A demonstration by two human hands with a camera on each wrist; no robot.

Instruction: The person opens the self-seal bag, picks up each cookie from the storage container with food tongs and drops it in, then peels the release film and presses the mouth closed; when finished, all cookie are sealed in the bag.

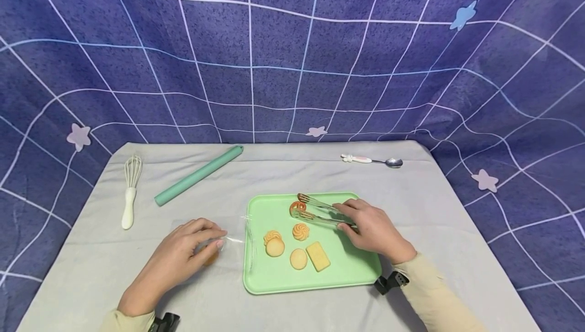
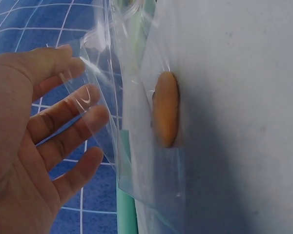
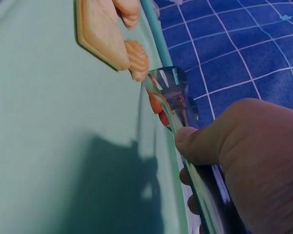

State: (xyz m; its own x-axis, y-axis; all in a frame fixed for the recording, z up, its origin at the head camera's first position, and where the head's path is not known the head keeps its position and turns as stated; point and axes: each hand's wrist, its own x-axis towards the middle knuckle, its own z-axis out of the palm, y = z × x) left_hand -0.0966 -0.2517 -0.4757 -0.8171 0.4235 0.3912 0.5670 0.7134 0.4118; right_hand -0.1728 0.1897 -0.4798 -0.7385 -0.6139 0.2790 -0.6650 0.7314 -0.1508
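Observation:
My left hand (image 1: 185, 251) pinches the edge of a clear plastic bag (image 1: 232, 258) between thumb and forefinger, its other fingers spread. An orange-brown cookie (image 2: 166, 109), seen edge-on in the left wrist view, lies inside. My right hand (image 1: 372, 228) grips metal tongs (image 1: 323, 219) above a green tray (image 1: 352, 268). The tongs' tips stand on both sides of a reddish-brown, pretzel-shaped cookie (image 1: 297, 206); whether they squeeze it I cannot tell. Nearer on the tray lie a swirl cookie (image 1: 300, 232), a rectangular biscuit (image 1: 318, 256) and a round cookie (image 1: 298, 259).
Another round cookie (image 1: 275, 247) leans on a second swirl cookie (image 1: 271, 235) at the tray's left. Farther back on the grey cloth (image 1: 292, 169) lie a whisk (image 1: 130, 195), a green rolling pin (image 1: 198, 175) and a spoon (image 1: 372, 160). A blue grid curtain (image 1: 274, 83) hangs behind.

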